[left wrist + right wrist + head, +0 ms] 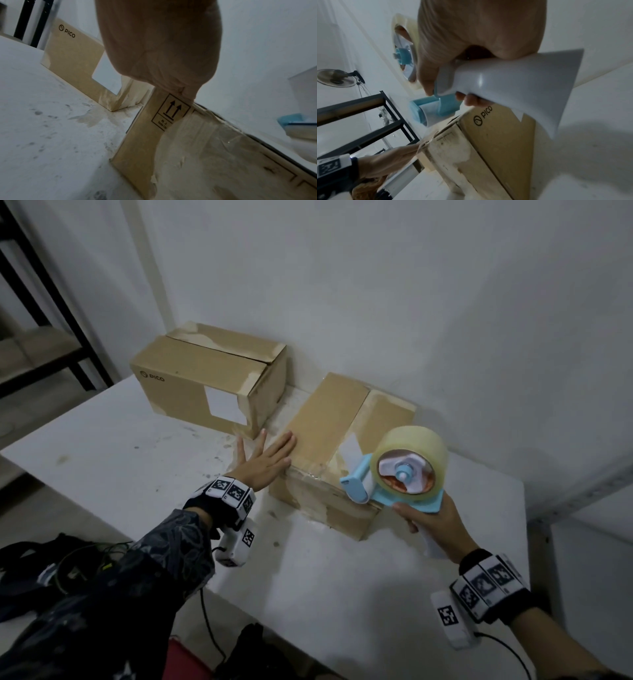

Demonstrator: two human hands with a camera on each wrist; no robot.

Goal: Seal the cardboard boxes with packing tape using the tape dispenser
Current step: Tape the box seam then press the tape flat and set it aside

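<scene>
The near box (339, 453) lies on the white worktop (102, 460), its far end close to the wall, its two top flaps meeting along a seam that runs away from the person. The left hand (263, 462) lies flat with fingers (286, 441) straight and spread; some rest on the left edge of the box top, the others hang past the edge over the worktop. The right hand (433, 523) has its fingers wrapped round the pale handle of the dispenser (394, 474), which hovers at the near right edge of the box with its blue roller end pointing at the seam. I cannot tell whether the roller touches the cardboard yet.

The box looks light and probably slides easily on the smooth worktop, so a flat palm pressing down suits it better than a pinch. The cardboard is stiff at the edges but the flaps likely give in the middle, so pressure belongs near the edge, clear of the seam. Its near face is scuffed and shiny with old tape, which may be slick. The dispenser is rigid plastic with a large clear roll (411, 460); the handle is the place to hold it, well away from the cutter end.

A second box (205, 381) stands far left, well apart.
</scene>
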